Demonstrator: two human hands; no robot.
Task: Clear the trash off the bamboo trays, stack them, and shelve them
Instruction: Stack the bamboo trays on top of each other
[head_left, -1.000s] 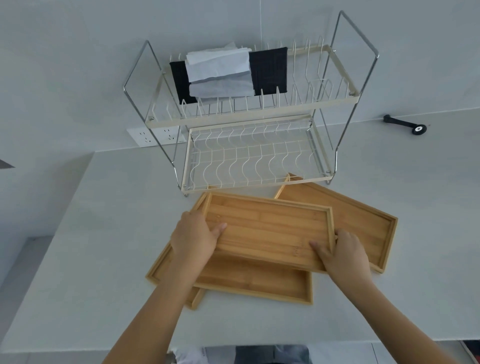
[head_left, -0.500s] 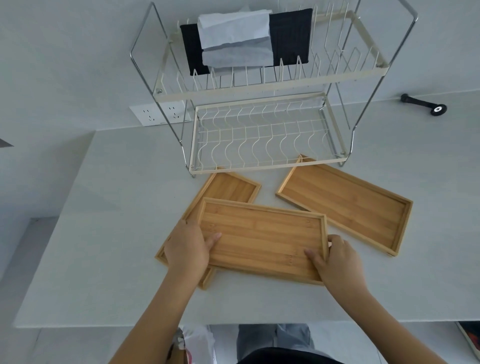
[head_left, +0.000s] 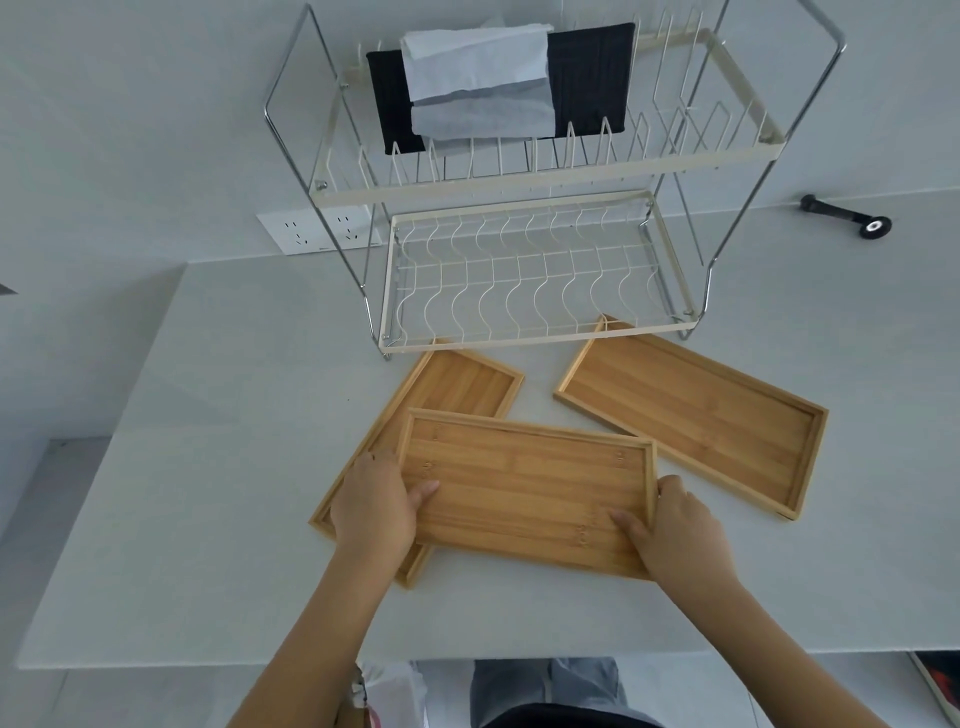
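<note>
Three bamboo trays lie on the white table (head_left: 208, 467). My left hand (head_left: 376, 504) grips the left short edge of the front tray (head_left: 524, 488), thumb inside it. My right hand (head_left: 675, 535) grips its right end, thumb on the tray floor. This tray rests crosswise over a second tray (head_left: 457, 382) that slants up toward the rack. The third tray (head_left: 691, 415) lies apart at the right, angled. No trash shows on any tray. A two-tier wire rack (head_left: 519, 291) stands behind them, its lower shelf bare.
Folded white and dark cloths (head_left: 498, 88) sit on the rack's upper tier. A black handled tool (head_left: 847, 215) lies at the far right by the wall. A wall socket (head_left: 317, 234) is left of the rack. A bag (head_left: 384, 691) shows below the table edge.
The tray in both hands has come toward me, off the right tray and onto the left one, and been turned slightly. The right tray now lies uncovered.
</note>
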